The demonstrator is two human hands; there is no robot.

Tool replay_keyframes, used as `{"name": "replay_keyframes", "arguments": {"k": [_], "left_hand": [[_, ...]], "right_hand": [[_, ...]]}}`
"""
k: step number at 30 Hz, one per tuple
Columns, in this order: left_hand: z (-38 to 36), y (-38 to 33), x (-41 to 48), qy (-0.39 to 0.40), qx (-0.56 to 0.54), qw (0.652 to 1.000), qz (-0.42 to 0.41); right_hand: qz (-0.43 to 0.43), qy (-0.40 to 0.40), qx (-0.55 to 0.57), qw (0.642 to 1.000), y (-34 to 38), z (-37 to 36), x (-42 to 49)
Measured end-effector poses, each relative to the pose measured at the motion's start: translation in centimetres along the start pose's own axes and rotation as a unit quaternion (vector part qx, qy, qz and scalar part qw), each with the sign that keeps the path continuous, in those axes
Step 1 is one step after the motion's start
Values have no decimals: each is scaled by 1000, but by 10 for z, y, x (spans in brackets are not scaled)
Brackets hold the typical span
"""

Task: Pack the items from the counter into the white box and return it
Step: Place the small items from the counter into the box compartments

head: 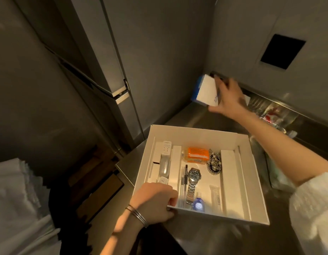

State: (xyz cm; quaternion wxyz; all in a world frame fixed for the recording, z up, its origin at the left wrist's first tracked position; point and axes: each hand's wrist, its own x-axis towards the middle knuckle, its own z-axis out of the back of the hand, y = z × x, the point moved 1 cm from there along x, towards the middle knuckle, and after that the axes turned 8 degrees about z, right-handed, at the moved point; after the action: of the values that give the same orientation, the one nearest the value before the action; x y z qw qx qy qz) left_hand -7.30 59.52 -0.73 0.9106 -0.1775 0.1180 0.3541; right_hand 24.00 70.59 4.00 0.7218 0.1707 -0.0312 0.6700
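On the brushed steel counter (pixel 187 116), near its front edge, sits the square white cardboard box (pixel 196 128), open-topped and split by white dividers into long compartments.

The left hand (pixel 155 201), with thin metal bangles at the wrist, grips the box's near left corner, fingers curled over the rim. The right hand (pixel 227 100) reaches to the counter's back corner, well apart from the box. Its fingers and thumb clasp a blue-and-white cardboard carton (pixel 205 92), which is tilted and blurred. Whether its lower corner touches the counter cannot be told.

Clear plastic bags (pixel 271 115) lie on the counter to the right.

Inside the box, an orange plastic-wrapped packet (pixel 197 153) lies at the back of the middle compartment, with a beaded pearl-and-chain ornament (pixel 214 164) just beside it. In front of them are a steel-bracelet wristwatch (pixel 194 174), a black-capped clear pen (pixel 185 173), a white barcoded tube (pixel 215 195) and a small blue bottle (pixel 198 206). The left compartment holds a silver oval case (pixel 165 169) and a white plug adapter (pixel 167 147).

The step in hand looks like collecting the carton. Next it must travel to the box and go down where there is room, probably the emptier right side, while the left hand steadies the box. The bags likely remain to be packed.
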Motion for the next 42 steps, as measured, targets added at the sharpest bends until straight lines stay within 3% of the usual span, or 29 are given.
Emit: {"name": "replay_keyframes", "arguments": {"k": [2, 5, 9, 13, 18, 22, 33, 37, 42], "left_hand": [[0, 0, 0, 4, 10, 1000, -3], [-1, 0, 0, -6, 32, 999, 2], [-1, -2, 0, -30, 47, 998, 14], [-4, -1, -3, -43, 53, 998, 5], [-5, -1, -3, -39, 42, 998, 4], [-6, -1, -3, -35, 44, 998, 7], [-8, 1, -1, -29, 31, 999, 4], [-8, 2, 0, -25, 27, 999, 5], [-7, -4, 3, 11, 15, 1000, 10]], "right_hand": [[23, -40, 38, 998, 8, 27, -9], [117, -24, 89, 989, 34, 62, -34], [191, 168, 83, 964, 70, 53, -80], [243, 252, -4, 937, 75, -4, -106], [214, 218, -69, 950, 66, -51, -108], [237, 235, -99, 937, 71, -75, -123], [205, 283, -54, 935, 69, -77, -126], [161, 229, 75, 957, 62, -34, -132], [79, 25, 83, 993, 3, 34, -169]]}}
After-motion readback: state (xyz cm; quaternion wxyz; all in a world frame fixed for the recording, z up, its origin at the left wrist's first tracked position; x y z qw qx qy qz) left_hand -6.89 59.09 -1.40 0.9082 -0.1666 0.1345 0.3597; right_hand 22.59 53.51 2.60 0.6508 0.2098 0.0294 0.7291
